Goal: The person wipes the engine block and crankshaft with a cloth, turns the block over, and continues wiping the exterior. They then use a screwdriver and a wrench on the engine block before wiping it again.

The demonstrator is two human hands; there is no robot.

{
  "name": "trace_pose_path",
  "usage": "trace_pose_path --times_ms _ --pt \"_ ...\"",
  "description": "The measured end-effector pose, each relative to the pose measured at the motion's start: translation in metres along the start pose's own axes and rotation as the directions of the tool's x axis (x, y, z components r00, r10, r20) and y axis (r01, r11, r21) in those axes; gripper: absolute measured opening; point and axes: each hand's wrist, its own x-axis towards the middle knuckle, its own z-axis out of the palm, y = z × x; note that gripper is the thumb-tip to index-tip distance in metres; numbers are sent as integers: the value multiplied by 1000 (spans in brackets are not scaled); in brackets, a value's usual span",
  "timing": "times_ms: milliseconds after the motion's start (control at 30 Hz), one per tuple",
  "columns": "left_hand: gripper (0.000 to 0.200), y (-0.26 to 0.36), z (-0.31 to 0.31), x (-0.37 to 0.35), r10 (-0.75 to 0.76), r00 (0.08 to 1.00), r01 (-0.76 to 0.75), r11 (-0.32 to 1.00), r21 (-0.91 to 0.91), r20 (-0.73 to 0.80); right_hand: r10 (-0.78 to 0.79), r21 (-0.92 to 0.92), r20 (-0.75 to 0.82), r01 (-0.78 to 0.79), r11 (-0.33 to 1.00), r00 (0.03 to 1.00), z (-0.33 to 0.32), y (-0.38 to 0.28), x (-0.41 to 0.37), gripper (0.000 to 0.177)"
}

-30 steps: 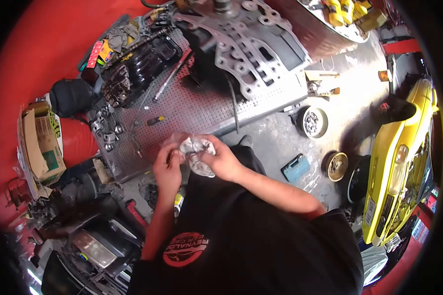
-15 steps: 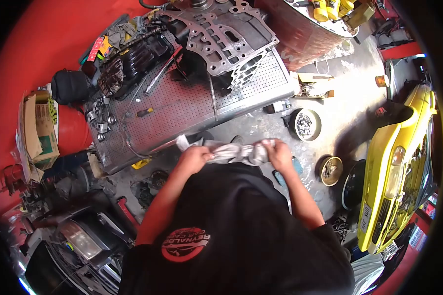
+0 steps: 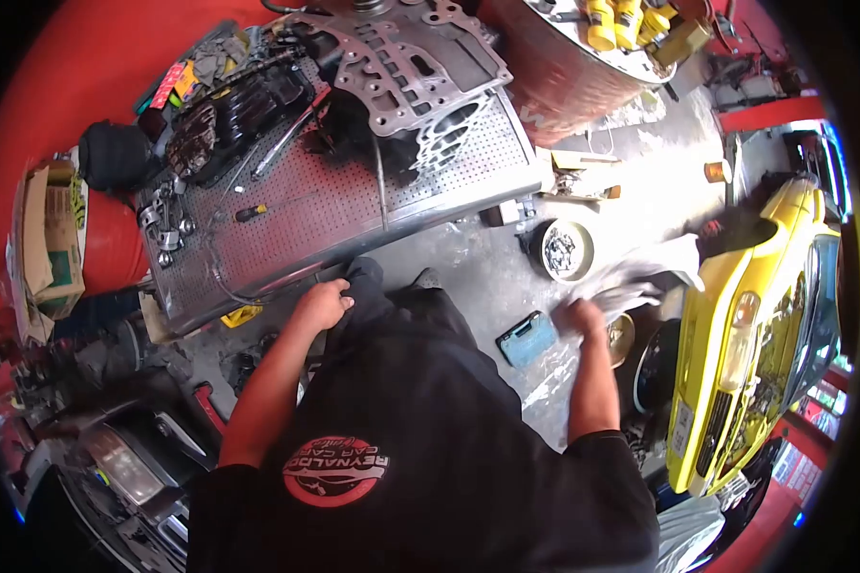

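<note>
My right hand (image 3: 581, 318) holds one end of a light grey cloth (image 3: 655, 272), which streams out to the right, blurred by motion, over the floor and towards the yellow car. My left hand (image 3: 326, 304) is near my thigh, below the front edge of the perforated metal bench (image 3: 354, 218). Its fingers are curled and nothing shows in them. A teal case (image 3: 526, 340) lies on the floor to the left of my right hand.
An engine block (image 3: 420, 67) and a dark oily pan (image 3: 244, 119) rest on the bench. A bowl of small parts (image 3: 562, 250), a large drum (image 3: 564, 86) and a yellow car (image 3: 726, 353) stand to the right. Headlamp parts (image 3: 129, 468) are at lower left.
My left hand has let go of the cloth and moved left and down. My right hand has swung the cloth out to the right, and it has unfurled from its twisted bundle.
</note>
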Motion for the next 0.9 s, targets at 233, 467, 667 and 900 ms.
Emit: trace_pose_path --times_ms 233,467,667,900 --pt "38 -24 37 0 -18 981 -14 986 -165 -193 28 728 1 -20 686 1000 72 -68 -16 35" --pt "37 12 52 0 51 995 -70 969 -236 -85 -421 832 431 -172 527 798 57 -261 -94 34" --pt "39 21 65 36 224 961 -242 965 -100 -163 -712 674 547 273 687 441 42 -359 -143 44" --pt "51 22 -24 -1 451 606 -525 845 96 -656 -816 561 483 603 567 317 22 -420 -166 42"
